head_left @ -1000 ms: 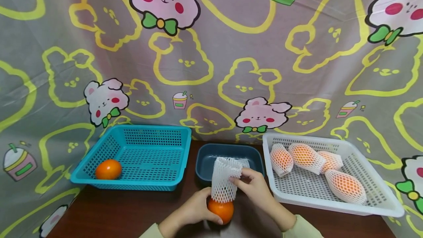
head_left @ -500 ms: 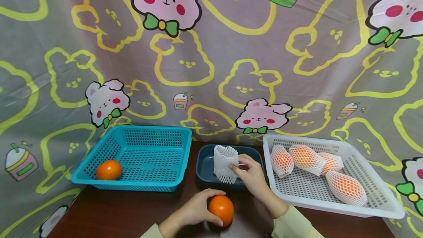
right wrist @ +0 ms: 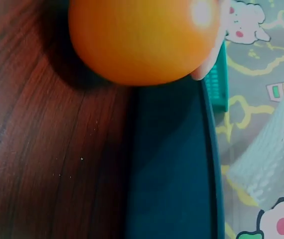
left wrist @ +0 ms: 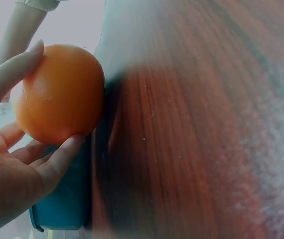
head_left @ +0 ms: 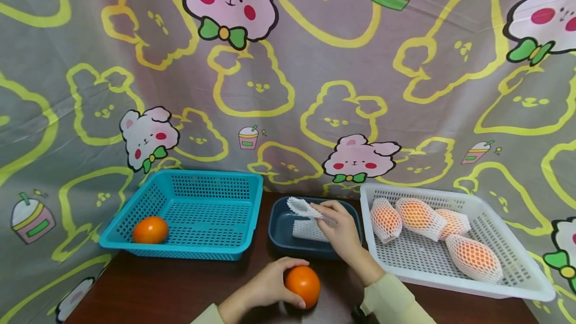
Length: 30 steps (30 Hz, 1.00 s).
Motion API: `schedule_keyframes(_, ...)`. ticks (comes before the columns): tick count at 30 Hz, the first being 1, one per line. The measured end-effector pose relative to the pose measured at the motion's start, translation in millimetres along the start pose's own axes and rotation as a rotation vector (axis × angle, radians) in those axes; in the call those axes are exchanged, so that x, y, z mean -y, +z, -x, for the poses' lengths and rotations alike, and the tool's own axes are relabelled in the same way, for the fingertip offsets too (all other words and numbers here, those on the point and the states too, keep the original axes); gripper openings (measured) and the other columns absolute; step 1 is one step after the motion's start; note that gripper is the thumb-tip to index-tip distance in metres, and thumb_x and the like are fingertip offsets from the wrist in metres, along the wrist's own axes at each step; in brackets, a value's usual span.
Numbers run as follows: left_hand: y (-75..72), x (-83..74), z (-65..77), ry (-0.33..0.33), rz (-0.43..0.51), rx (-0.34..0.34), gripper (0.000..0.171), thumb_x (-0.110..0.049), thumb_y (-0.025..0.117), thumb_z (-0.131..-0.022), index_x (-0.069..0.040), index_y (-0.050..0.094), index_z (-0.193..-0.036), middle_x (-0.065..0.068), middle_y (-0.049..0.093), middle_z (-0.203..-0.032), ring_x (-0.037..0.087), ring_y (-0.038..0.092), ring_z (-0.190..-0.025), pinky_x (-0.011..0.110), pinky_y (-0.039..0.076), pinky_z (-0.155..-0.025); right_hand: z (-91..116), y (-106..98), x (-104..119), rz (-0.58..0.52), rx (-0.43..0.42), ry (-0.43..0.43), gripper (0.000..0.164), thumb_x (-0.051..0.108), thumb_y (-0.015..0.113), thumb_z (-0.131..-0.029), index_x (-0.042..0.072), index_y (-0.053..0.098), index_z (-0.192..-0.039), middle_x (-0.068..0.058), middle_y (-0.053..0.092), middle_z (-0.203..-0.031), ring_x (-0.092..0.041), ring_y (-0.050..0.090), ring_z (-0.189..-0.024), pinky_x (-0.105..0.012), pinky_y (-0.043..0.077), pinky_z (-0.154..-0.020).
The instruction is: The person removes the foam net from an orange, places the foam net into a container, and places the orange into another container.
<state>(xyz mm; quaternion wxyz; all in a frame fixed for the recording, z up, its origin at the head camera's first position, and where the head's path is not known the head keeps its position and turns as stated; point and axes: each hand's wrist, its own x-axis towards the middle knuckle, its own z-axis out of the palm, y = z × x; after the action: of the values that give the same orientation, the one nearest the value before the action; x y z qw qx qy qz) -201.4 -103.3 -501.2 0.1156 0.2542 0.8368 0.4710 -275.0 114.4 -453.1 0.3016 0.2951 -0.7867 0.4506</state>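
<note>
My left hand [head_left: 270,284] holds a bare orange [head_left: 303,286] just over the front of the table, with thumb and fingers curved round its side. In the left wrist view the orange [left wrist: 62,94] sits between the thumb and the fingertips. A white foam fruit net [head_left: 300,207] is pinched in my right hand [head_left: 339,234] above the dark blue tray [head_left: 277,245], its open end tipped toward the left. Another foam net [head_left: 309,230] lies flat inside that tray. The right wrist view catches the held net [right wrist: 274,149] at its right edge.
To the left stands a turquoise basket [head_left: 211,251] with one bare orange [head_left: 150,230] in it. A white basket [head_left: 405,276] on the right holds several net-wrapped oranges [head_left: 474,258]. A patterned curtain [head_left: 288,79] hangs close behind the baskets.
The right hand has lifted the foam net off the orange and carried it up over the tray, tilting it over. The left hand has kept its hold on the orange.
</note>
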Motion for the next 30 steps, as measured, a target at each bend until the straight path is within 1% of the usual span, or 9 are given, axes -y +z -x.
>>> schedule_keyframes(2,0.3,5.4,-1.8,0.015,-0.012,0.008,0.074,-0.046,0.091,-0.076,-0.017,0.064,-0.138,0.004,0.062,-0.131,0.017,0.058,-0.107,0.040,0.051,-0.091,-1.8,1.7,-3.2,0.077,0.022,-0.048,0.039,-0.013,0.079,-0.080,0.005,0.079,-0.115,-0.006,0.067,-0.104,-0.020,0.059,-0.091,-0.031,0.056,-0.074)
schedule_keyframes(5,-1.2,-1.5,-0.2,-0.013,0.006,0.002,0.072,-0.040,0.093,-0.074,-0.017,0.065,-0.136,0.003,0.062,-0.131,0.016,0.058,-0.107,0.040,0.050,-0.093,-4.2,4.8,-6.5,0.148,0.048,-0.064,0.040,-0.011,0.080,-0.080,0.005,0.078,-0.116,-0.005,0.066,-0.104,-0.021,0.058,-0.092,-0.035,0.057,-0.078)
schedule_keyframes(9,-2.3,-14.1,3.6,-0.057,0.012,-0.021,0.070,-0.029,0.095,-0.071,-0.016,0.067,-0.134,0.001,0.063,-0.130,0.013,0.057,-0.108,0.037,0.048,-0.095,-7.1,8.8,-10.4,0.241,0.067,-0.047,0.040,-0.008,0.083,-0.079,0.007,0.079,-0.115,-0.005,0.066,-0.102,-0.022,0.058,-0.090,-0.036,0.055,-0.077)
schedule_keyframes(12,-2.0,-16.4,4.1,-0.069,0.000,-0.028,0.070,-0.026,0.096,-0.071,-0.015,0.067,-0.134,0.001,0.062,-0.130,0.012,0.057,-0.107,0.036,0.048,-0.095,-9.3,11.7,-12.8,0.303,0.101,-0.025,0.040,-0.006,0.085,-0.078,0.008,0.079,-0.116,-0.005,0.066,-0.101,-0.023,0.057,-0.088,-0.036,0.054,-0.076)
schedule_keyframes(17,-0.7,-15.6,3.8,-0.081,0.007,-0.030,0.070,-0.026,0.095,-0.072,-0.014,0.066,-0.134,0.001,0.062,-0.130,0.012,0.057,-0.106,0.036,0.048,-0.095,-9.8,15.2,-14.4,0.369,0.192,0.017,0.039,-0.001,0.086,-0.080,0.010,0.079,-0.117,-0.005,0.062,-0.099,-0.023,0.054,-0.085,-0.034,0.052,-0.072)
schedule_keyframes(20,1.0,-15.1,3.5,-0.078,0.009,-0.030,0.070,-0.026,0.095,-0.071,-0.013,0.066,-0.134,0.001,0.063,-0.130,0.012,0.057,-0.105,0.036,0.048,-0.094,-6.8,15.9,-19.3,0.454,0.211,-0.010,0.037,0.000,0.085,-0.080,0.011,0.080,-0.114,-0.004,0.059,-0.094,-0.021,0.050,-0.080,-0.031,0.047,-0.068)
schedule_keyframes(24,2.5,-14.7,3.6,-0.077,-0.001,-0.040,0.071,-0.026,0.096,-0.070,-0.012,0.067,-0.134,0.001,0.063,-0.129,0.012,0.057,-0.105,0.036,0.048,-0.094,-1.8,16.9,-29.1,0.573,0.194,-0.100,0.037,-0.002,0.086,-0.077,0.013,0.082,-0.111,-0.002,0.053,-0.086,-0.018,0.042,-0.073,-0.028,0.036,-0.062)
schedule_keyframes(27,2.2,-14.6,4.4,-0.076,-0.002,-0.045,0.071,-0.025,0.096,-0.070,-0.013,0.067,-0.133,0.002,0.063,-0.129,0.012,0.057,-0.106,0.036,0.048,-0.095,0.5,18.5,-33.3,0.611,0.193,-0.134,0.037,-0.003,0.085,-0.077,0.013,0.082,-0.110,-0.002,0.050,-0.083,-0.019,0.040,-0.071,-0.028,0.033,-0.060)
schedule_keyframes(30,1.5,-13.5,4.9,-0.072,0.012,-0.035,0.072,-0.029,0.096,-0.071,-0.013,0.066,-0.134,0.002,0.063,-0.130,0.013,0.058,-0.106,0.037,0.048,-0.094,2.2,20.4,-33.0,0.603,0.252,-0.083,0.038,0.001,0.087,-0.078,0.013,0.081,-0.114,-0.003,0.052,-0.087,-0.020,0.043,-0.074,-0.030,0.036,-0.061)
